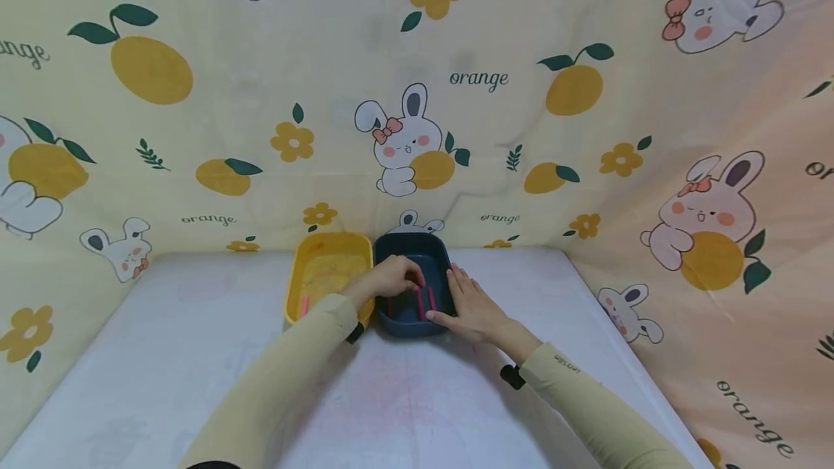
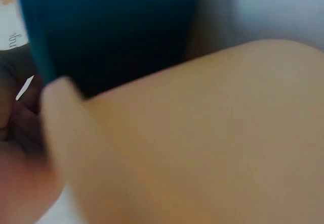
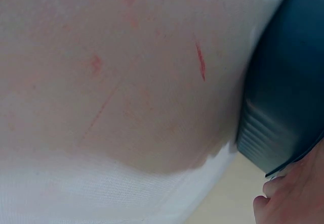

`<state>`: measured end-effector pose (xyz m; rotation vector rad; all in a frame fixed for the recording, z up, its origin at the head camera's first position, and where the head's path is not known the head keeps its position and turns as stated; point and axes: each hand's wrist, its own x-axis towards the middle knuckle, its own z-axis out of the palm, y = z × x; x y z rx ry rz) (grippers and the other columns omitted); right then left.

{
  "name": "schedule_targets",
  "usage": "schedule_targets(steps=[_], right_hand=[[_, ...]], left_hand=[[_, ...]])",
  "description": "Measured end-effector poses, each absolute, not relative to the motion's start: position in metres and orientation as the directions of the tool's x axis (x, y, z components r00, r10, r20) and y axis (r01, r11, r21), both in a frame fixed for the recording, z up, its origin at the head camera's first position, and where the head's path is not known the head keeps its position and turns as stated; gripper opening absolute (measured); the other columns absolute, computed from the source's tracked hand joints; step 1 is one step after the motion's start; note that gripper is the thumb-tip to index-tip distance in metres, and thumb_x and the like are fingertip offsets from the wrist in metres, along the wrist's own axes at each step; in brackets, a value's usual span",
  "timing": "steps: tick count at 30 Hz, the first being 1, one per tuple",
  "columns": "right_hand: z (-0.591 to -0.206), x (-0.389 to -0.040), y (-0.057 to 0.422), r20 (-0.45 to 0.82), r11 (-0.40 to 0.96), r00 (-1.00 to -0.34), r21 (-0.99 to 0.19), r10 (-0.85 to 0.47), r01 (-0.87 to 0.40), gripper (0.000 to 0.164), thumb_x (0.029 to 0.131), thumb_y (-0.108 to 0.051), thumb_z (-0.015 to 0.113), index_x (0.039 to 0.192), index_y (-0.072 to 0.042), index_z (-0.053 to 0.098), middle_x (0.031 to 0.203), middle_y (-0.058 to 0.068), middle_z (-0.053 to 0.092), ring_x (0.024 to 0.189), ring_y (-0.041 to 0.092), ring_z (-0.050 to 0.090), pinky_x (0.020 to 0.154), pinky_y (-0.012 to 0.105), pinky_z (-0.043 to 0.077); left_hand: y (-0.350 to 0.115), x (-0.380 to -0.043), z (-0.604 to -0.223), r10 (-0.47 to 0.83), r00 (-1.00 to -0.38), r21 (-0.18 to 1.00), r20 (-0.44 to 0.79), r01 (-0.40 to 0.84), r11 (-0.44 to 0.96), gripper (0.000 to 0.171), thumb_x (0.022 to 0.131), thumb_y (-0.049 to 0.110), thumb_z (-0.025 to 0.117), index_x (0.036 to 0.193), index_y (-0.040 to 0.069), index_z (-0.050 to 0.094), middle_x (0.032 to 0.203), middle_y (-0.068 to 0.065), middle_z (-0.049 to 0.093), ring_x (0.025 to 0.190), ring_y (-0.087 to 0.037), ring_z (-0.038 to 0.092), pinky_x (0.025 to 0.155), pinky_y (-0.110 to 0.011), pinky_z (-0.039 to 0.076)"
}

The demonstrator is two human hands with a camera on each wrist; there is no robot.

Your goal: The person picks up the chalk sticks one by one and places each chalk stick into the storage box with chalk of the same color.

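Observation:
A dark blue bin (image 1: 413, 327) stands on the table, with several thin pink and red sticks upright inside it. My left hand (image 1: 392, 276) reaches over its left rim, fingers bent down, and pinches the top of one pink stick (image 1: 420, 304). Another pink stick (image 1: 431, 299) is just to the right of it. My right hand (image 1: 478, 310) rests along the bin's right side with straight fingers, its thumb near the front rim. In the right wrist view, my fingertips (image 3: 273, 187) lie at the blue bin's rim. The left wrist view is mostly blocked by a sleeve (image 2: 202, 143).
A yellow bin (image 1: 293, 273) stands directly left of the blue one, a pink stick (image 1: 305, 305) inside it, partly behind my left forearm. The white table (image 1: 391, 411) has faint red stains. A patterned cloth (image 1: 482, 136) rises behind the bins.

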<state>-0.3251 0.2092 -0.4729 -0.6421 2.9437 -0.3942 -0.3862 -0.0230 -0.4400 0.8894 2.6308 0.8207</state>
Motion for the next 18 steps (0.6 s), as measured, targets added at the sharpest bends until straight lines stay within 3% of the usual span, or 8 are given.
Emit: schedule_targets(steps=[7, 18], right_hand=[[-0.475, -0.326, 0.21, -0.047, 0.88, -0.907, -0.27, -0.418, -0.392, 0.113, 0.094, -0.081, 0.042, 0.165, 0.0, 0.009, 0.174, 0.015, 0.002, 0.16, 0.031, 0.007, 0.128, 0.049, 0.011], [-0.474, -0.325, 0.211, -0.036, 0.875, -0.904, -0.271, -0.426, -0.401, 0.112, 0.094, -0.081, 0.042, 0.165, 0.0, 0.008, 0.174, 0.015, 0.001, 0.16, 0.03, 0.007, 0.128, 0.049, 0.011]], left_hand=[[-0.017, -0.382, -0.45, 0.588, -0.806, 0.475, -0.073, 0.491, 0.731, 0.015, 0.101, 0.013, 0.068, 0.111, 0.015, 0.079, 0.106, 0.001, 0.074, 0.088, -0.017, 0.061, 0.08, -0.029, 0.054], [-0.01, -0.386, -0.456, 0.613, -0.785, 0.339, -0.087, 0.555, 0.759, 0.015, 0.101, 0.014, 0.069, 0.11, 0.018, 0.081, 0.111, 0.002, 0.075, 0.094, -0.018, 0.061, 0.096, -0.037, 0.055]])
